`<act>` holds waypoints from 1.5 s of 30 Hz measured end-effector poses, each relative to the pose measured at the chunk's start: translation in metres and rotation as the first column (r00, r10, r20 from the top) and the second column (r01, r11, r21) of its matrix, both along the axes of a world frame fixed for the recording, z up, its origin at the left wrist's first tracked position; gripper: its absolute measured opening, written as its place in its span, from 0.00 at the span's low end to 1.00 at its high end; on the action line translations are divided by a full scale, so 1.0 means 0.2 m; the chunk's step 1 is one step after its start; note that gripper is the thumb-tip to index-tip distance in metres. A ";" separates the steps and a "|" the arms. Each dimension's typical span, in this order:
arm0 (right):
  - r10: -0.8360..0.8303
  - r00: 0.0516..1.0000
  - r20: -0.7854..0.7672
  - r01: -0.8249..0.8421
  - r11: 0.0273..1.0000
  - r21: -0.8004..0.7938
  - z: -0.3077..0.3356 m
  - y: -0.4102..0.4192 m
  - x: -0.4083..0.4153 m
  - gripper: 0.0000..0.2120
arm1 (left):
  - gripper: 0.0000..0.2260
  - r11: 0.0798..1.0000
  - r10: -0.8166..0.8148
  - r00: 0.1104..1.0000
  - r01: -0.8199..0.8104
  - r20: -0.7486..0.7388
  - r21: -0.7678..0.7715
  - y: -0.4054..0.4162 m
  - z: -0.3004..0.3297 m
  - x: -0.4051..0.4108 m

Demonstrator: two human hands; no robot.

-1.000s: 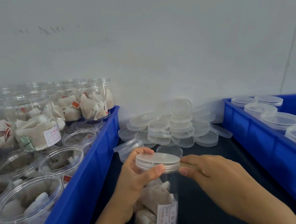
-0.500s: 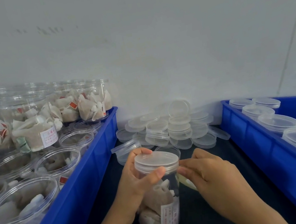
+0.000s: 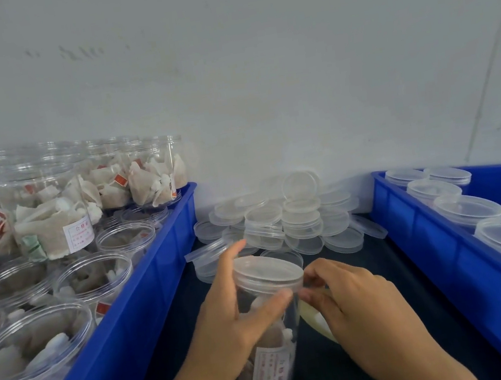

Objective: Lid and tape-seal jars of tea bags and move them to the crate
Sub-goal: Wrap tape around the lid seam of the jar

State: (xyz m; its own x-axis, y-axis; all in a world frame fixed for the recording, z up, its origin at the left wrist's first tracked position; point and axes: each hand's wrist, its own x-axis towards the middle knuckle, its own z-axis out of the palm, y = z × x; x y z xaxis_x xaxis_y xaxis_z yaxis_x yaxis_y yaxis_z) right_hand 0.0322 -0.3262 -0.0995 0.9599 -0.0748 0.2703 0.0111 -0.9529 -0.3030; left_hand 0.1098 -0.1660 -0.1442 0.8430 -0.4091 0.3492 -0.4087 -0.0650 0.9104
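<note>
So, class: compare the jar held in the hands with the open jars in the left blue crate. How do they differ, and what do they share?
The held jar has a lid on; the crate jars have open mouths. The held jar is gripped by the left hand over the dark surface, the right hand at its rim; the crate jars stand untouched inside the left crate. Both are clear plastic, hold tea bags, and some show white labels.

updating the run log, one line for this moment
left hand grips clear lidded plastic jar | right hand pinches tape at lid
</note>
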 end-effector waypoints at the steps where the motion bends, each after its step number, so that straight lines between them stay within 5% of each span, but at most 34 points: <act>1: 0.004 1.000 0.006 -0.004 1.000 -0.013 0.00 0.01 0.00 0.12 | 0.39 0.999 0.052 0.999 -0.051 0.007 -0.018 -0.02 0.00 -0.01; 4: 0.021 1.000 -0.002 -0.021 1.000 0.011 -0.01 0.00 0.01 0.15 | 0.35 0.987 0.148 0.989 -0.148 -0.005 -0.055 -0.04 -0.01 0.00; 13: 0.339 0.934 -0.116 -0.264 0.869 0.418 0.01 -0.13 0.07 0.10 | 0.27 0.993 0.063 0.997 -0.058 0.045 -0.103 -0.05 -0.02 0.00; 17: 0.277 0.961 -0.013 -0.231 0.823 0.519 -0.01 -0.11 0.08 0.07 | 0.26 0.983 0.130 0.991 -0.124 0.035 -0.135 -0.05 -0.03 0.01; 22: 0.107 0.991 0.077 -0.130 0.883 0.450 -0.08 -0.05 0.10 0.17 | 0.27 0.958 0.221 0.975 -0.213 0.019 -0.192 -0.07 -0.03 0.00; 26: 0.092 0.992 0.091 -0.124 0.886 0.446 -0.09 -0.05 0.10 0.14 | 0.28 0.954 0.238 0.971 -0.232 0.011 -0.189 -0.07 -0.04 0.00; 35: 0.187 0.982 0.029 -0.181 0.884 0.431 0.01 -0.11 0.05 0.02 | 0.26 0.979 0.105 0.989 -0.120 -0.101 -0.167 -0.01 -0.02 0.06; 45: 0.216 0.973 -0.088 -0.175 0.926 0.334 0.02 -0.15 0.03 0.07 | 0.35 0.962 -0.072 0.959 -0.006 -0.274 -0.273 0.00 -0.03 0.09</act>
State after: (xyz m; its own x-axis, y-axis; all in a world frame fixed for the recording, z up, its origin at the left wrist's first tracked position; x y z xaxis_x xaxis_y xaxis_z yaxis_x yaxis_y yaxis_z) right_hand 0.0392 -0.3553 -0.0948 0.9881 0.0540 0.1442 0.1311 -0.7864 -0.6036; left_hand 0.1273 -0.1660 -0.1508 0.9097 -0.3624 0.2027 -0.1338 0.2062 0.9693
